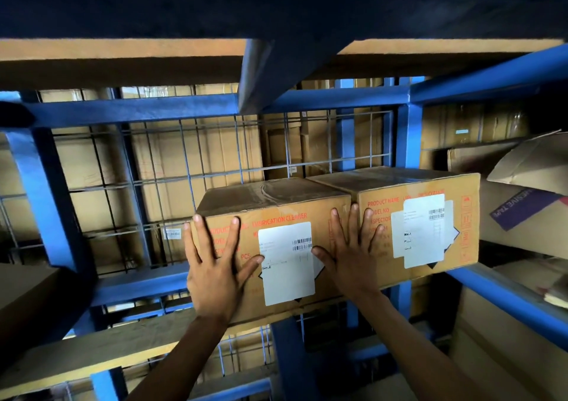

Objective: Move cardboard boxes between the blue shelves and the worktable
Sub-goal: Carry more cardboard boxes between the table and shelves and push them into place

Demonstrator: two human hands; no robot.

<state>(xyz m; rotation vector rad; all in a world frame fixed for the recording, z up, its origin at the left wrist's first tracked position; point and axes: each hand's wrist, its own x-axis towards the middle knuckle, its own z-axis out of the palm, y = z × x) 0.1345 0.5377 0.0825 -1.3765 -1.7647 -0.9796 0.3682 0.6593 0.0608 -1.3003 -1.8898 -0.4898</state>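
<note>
Left hand (215, 265) lies flat, fingers straight and spread, pressed on the left front face of the near cardboard box (276, 213); right hand (350, 247) is likewise flat and splayed, gripping nothing, straddling its right edge and the second box (430, 191). The near box, tape-sealed with red print and a white label (287, 262), sits on the blue shelf (138, 287). Right of it, touching, stands the second, similarly labelled box.

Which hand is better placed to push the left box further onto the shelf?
Probably the left hand: it lies flat and wholly on the left box. The right hand straddles the seam, its fingers reaching the right box.
</note>
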